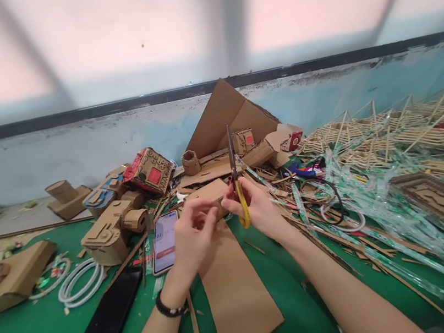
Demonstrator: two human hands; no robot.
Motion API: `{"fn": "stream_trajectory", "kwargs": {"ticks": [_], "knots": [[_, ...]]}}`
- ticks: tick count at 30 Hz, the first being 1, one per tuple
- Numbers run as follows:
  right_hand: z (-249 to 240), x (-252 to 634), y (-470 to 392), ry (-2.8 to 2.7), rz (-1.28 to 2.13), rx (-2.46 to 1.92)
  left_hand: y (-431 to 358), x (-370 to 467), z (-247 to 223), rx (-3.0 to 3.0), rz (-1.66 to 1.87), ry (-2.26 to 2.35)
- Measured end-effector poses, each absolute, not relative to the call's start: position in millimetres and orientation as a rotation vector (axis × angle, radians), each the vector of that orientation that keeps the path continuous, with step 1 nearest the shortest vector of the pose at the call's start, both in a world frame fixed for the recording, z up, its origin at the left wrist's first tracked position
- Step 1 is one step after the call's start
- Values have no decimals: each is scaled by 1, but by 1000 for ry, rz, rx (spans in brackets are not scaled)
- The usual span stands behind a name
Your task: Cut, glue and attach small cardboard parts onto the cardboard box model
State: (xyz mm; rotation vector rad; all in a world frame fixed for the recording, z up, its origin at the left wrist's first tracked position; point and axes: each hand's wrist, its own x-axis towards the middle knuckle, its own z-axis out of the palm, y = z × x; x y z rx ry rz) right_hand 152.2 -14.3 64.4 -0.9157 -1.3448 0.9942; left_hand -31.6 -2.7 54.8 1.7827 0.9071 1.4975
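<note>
My right hand [255, 206] is closed round yellow-handled scissors [243, 202], whose dark blades point up. Something small and dark red shows at its fingertips, too small to name. Beside it on the left, my left hand [196, 229] has its thumb and fingertips pressed together; what they hold, if anything, cannot be made out. Under both hands lies a long flat cardboard strip [241, 297] on the green table. A smaller cardboard piece [209, 192] is just behind the hands. A lit phone [165, 244] lies against the left wrist side.
Cardboard models [109, 233] and a black flat object [106, 323] are on the left. Clear plastic strips [364, 223], wooden sticks [343, 142] and a carved cardboard panel [439, 198] crowd the right. Large cardboard sheets [218, 117] lean on the wall.
</note>
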Motion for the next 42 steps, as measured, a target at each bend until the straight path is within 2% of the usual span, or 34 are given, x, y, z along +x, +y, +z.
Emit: {"fn": "stream_trajectory", "kwargs": {"ticks": [6, 12, 16, 22, 30, 37, 42], "knots": [[60, 145, -14, -1383, 1066, -825, -5, -29, 44, 1946, 1408, 920], [50, 154, -2, -1332, 1046, -929, 23, -66, 58, 2133, 1668, 1268], [42, 156, 1, -1350, 1058, -941, 38, -83, 57, 2445, 1358, 1513], [48, 149, -3, -1349, 1116, -945, 33, -80, 63, 2501, 1162, 1676], [46, 146, -3, -1431, 1117, -969, 34, -75, 78, 2641, 1056, 1707], [42, 146, -6, -1572, 1160, -995, 41, -76, 69, 2560, 1225, 1592], [40, 144, -8, -1664, 1070, -1022, 44, -76, 64, 2489, 1334, 1536]]}}
